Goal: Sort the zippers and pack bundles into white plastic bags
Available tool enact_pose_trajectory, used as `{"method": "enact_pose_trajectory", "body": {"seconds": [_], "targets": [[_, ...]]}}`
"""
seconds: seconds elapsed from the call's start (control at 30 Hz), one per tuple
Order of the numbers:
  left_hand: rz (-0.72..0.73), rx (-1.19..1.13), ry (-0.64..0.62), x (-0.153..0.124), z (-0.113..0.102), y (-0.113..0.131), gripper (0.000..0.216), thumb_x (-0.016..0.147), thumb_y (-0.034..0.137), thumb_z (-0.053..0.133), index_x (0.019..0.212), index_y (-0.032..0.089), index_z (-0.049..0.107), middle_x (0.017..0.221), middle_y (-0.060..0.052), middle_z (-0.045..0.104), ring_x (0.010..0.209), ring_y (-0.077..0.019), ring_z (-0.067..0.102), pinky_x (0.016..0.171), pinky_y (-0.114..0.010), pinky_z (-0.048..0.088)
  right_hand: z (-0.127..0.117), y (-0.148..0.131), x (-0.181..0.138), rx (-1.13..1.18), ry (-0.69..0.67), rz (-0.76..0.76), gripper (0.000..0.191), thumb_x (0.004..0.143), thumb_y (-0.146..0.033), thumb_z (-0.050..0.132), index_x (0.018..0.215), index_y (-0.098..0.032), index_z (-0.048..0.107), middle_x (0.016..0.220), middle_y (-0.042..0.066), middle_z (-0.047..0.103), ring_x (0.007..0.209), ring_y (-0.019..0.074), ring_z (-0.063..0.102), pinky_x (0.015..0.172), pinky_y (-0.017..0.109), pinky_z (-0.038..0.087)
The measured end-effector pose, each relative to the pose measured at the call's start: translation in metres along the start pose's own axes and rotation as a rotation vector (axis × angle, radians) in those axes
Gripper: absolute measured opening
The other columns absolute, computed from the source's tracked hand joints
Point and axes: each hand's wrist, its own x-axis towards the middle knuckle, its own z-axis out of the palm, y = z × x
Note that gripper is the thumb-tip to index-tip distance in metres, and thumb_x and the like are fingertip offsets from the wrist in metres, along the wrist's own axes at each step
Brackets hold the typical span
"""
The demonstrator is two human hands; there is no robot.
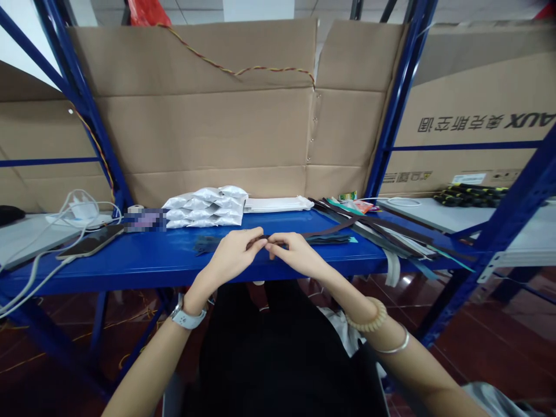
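My left hand [237,249] and my right hand [297,252] meet above the front of the blue table [143,249], fingertips almost touching. Both pinch a long, flat brown strip [334,228], perhaps zipper tape, at its near end. From my right fingers it runs rightward to a loose pile of strips [403,234] in brown, black, grey and teal. Behind and beneath my hands lies a bundle of dark strips [328,240], whose middle my hands cover. My fingers hide the detail of the held end.
Silver packets [208,208] are stacked at the back, beside flat white packets [278,204]. A phone [91,242] and white cables [32,278] lie at the left. Small colourful wrappers [362,205] sit behind the strip pile. Cardboard [208,133] and blue posts [399,92] bound the table.
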Motion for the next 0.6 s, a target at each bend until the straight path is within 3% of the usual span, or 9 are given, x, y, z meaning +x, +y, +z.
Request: {"method": "enact_pose_trajectory", "body": {"seconds": [0.13,0.4,0.6], "targets": [[0.031,0.091,0.008,-0.001,-0.001,0.006,0.023,0.093,0.028,0.040,0.072,0.020,0.046,0.065,0.002,0.054,0.060,-0.0124,0.048,0.056,-0.024,0.030,0.002,0.003,0.003,0.070,0.054,0.002,0.017,0.082,-0.022,0.047,0.067,-0.018,0.053,0.066,-0.001,0.061,0.065,0.0126,0.053,0.067,0.025,0.037],[0.069,0.188,0.059,-0.004,-0.011,0.007,0.029,0.092,0.034,0.044,0.067,0.020,0.052,0.058,0.003,0.053,0.056,-0.0122,0.047,0.054,-0.026,0.028,-0.003,-0.017,-0.003,-0.211,0.112,0.000,0.022,0.084,-0.022,0.042,0.063,-0.019,0.048,0.060,-0.003,0.053,0.072,0.0159,0.047,0.082,0.034,0.028],[-0.016,0.106,0.238,-0.006,-0.045,-0.010,0.033,0.091,0.037,0.046,0.063,0.019,0.045,0.056,0.004,0.043,0.055,-0.0108,0.040,0.056,-0.026,0.029,-0.023,-0.003,-0.001,-0.426,0.306,0.054,0.024,0.081,-0.024,0.047,0.058,-0.018,0.050,0.066,0.001,0.056,0.077,0.0185,0.047,0.081,0.038,0.025]]}}
